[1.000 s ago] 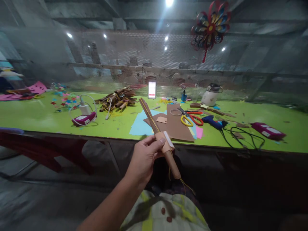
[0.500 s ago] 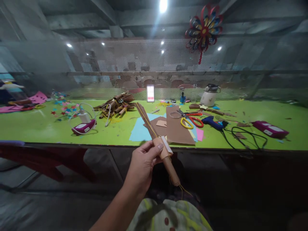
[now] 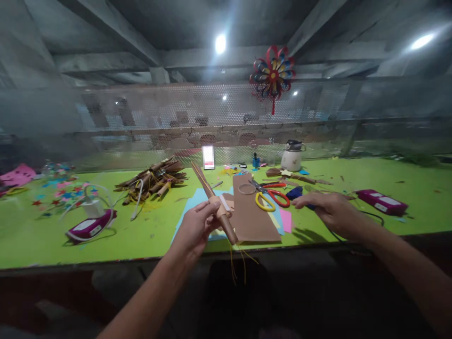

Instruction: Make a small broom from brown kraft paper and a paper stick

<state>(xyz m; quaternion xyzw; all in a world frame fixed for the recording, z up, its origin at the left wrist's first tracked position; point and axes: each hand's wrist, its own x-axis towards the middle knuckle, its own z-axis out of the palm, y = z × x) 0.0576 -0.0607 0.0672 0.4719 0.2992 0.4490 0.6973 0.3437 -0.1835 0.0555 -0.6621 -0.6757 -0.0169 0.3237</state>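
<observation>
My left hand [image 3: 197, 223] grips a rolled brown paper tube [image 3: 229, 230] at a tan paper band [image 3: 221, 212] wrapped around it. A folded white-edged flap [image 3: 225, 203] stands out from the band. Yellow strings [image 3: 243, 263] hang from the tube's lower end, and its long upper part tilts away over the table. At the right, my right hand [image 3: 328, 209] has its fingers curled over a blue glue gun [image 3: 294, 192], partly hidden under the hand. Scissors [image 3: 264, 201] with yellow and red handles lie just left of it, on a brown sheet [image 3: 254, 221].
On the green table [image 3: 141, 240], a pile of brown paper rolls [image 3: 155, 179] lies behind left. Purple power blocks [image 3: 91, 227] sit at both sides. A white flask [image 3: 291, 157], a lit phone [image 3: 208, 157] and a blue bottle [image 3: 255, 161] stand at the back. Blue paper [image 3: 181, 219] lies mid-table.
My right hand has come into view from the right and onto the glue gun. The left hand still holds the tube, now over the table edge. The view has tilted up and shifted.
</observation>
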